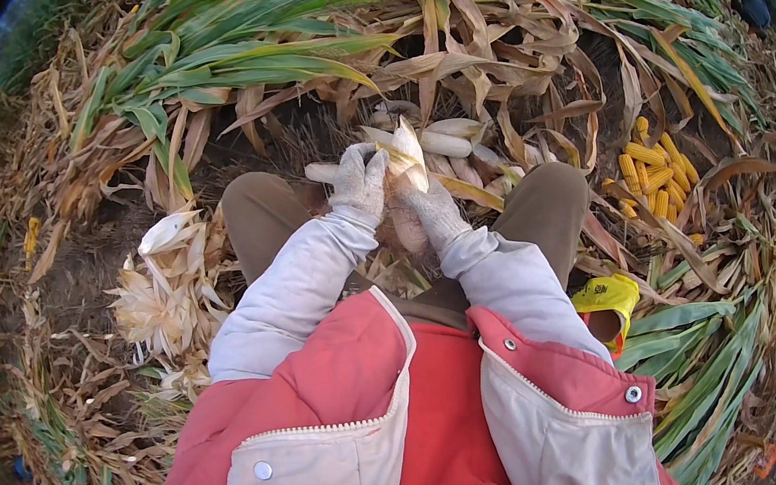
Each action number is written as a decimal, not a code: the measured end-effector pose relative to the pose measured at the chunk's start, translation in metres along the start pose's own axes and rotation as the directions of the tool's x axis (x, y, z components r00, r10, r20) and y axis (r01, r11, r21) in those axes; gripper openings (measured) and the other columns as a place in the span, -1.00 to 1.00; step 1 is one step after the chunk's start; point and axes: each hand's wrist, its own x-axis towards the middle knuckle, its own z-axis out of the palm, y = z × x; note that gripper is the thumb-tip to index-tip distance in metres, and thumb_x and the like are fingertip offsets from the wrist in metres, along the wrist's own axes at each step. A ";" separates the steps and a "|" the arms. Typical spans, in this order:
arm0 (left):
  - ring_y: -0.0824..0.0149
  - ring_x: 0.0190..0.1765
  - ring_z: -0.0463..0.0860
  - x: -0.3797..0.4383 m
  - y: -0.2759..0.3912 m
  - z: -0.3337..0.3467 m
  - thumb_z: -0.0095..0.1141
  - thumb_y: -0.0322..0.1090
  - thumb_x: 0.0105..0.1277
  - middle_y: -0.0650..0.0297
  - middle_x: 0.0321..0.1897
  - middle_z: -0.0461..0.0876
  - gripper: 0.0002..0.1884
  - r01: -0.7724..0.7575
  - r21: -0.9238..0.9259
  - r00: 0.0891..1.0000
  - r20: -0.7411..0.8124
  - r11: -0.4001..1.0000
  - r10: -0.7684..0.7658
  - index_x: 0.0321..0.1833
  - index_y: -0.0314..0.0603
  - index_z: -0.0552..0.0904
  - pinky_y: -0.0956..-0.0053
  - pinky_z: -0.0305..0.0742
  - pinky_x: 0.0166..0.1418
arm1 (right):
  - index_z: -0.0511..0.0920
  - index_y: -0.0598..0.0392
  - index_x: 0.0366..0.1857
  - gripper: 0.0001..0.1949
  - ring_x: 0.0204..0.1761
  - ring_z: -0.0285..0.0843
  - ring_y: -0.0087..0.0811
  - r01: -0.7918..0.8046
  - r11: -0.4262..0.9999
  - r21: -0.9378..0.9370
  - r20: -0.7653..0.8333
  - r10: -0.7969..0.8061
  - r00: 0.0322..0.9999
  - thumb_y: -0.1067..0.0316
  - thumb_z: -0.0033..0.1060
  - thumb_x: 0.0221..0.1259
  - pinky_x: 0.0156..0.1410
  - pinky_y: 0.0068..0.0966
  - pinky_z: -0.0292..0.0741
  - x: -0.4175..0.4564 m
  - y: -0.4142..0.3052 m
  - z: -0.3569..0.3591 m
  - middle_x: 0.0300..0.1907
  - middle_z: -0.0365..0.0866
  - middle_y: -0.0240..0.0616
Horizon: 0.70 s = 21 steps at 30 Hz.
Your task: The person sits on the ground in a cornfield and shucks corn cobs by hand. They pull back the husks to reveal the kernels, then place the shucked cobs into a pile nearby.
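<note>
Between my knees I have an ear of corn (407,154) in pale dry husk, its tip pointing away from me. My right hand (438,214), in a light knitted glove, grips the ear's lower part. The gloved left hand (359,181) is at the ear's left side, fingers bent at the husk edge; whether it pinches a husk leaf is hard to see. Just beyond lie several more ears in husk (447,141) on the soil. One pale ear (322,172) lies left of my left hand.
To the right is a pile of bare yellow cobs (655,171). Peeled husks (159,304) are heaped at left. Cut green and dry corn stalks (271,43) lie across the far side, more stalks (710,361) at lower right. A yellow printed item (608,301) sits beside my right leg.
</note>
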 end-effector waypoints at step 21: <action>0.11 0.01 0.63 0.031 -0.006 -0.023 0.21 -0.11 0.37 0.03 -0.07 0.66 -0.58 0.192 -0.152 0.884 0.455 0.970 -0.104 0.13 -0.28 0.55 0.34 0.49 0.15 | 0.46 0.08 0.23 -0.41 0.03 0.63 -0.31 -0.345 0.650 0.677 0.161 0.328 0.931 -0.24 -0.28 0.53 0.20 -0.36 0.60 -0.008 -0.018 0.013 0.02 0.62 -0.22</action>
